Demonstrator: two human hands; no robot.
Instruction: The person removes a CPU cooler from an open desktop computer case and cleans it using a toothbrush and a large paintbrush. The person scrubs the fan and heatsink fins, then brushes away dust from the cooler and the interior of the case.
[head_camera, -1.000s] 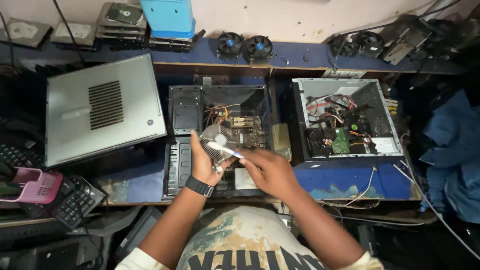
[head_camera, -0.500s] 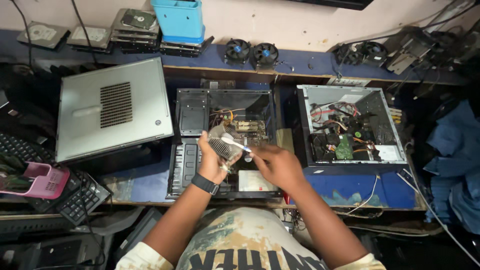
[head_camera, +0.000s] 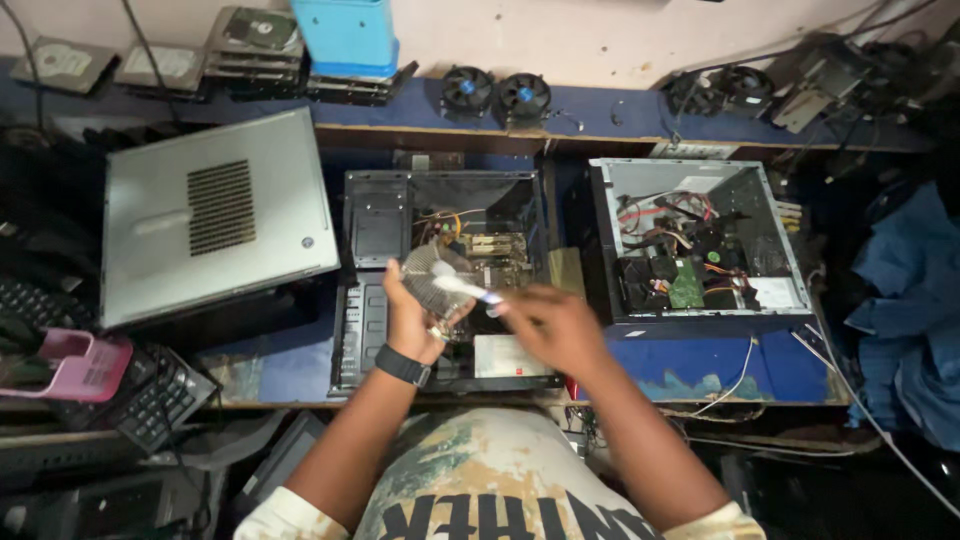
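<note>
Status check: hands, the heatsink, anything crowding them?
Left hand grips heatsink. Right hand holds brush to it. Open case directly below; nothing between.

Single head-worn view, looking steeply down from above seated person. Camera faced toward far wall; person's chest and forearms seen at near edge, bench (head_camera: 300, 360) below centre, shelf (head_camera: 600, 110) along far side. Moderate closeness: left hand (head_camera: 415, 310) and right hand (head_camera: 555, 325) framed at centre, over open computer case (head_camera: 380, 230). Closed case (head_camera: 215, 215) placed left, second open case (head_camera: 700, 240) right. No second view supplied; no shared region.
</note>
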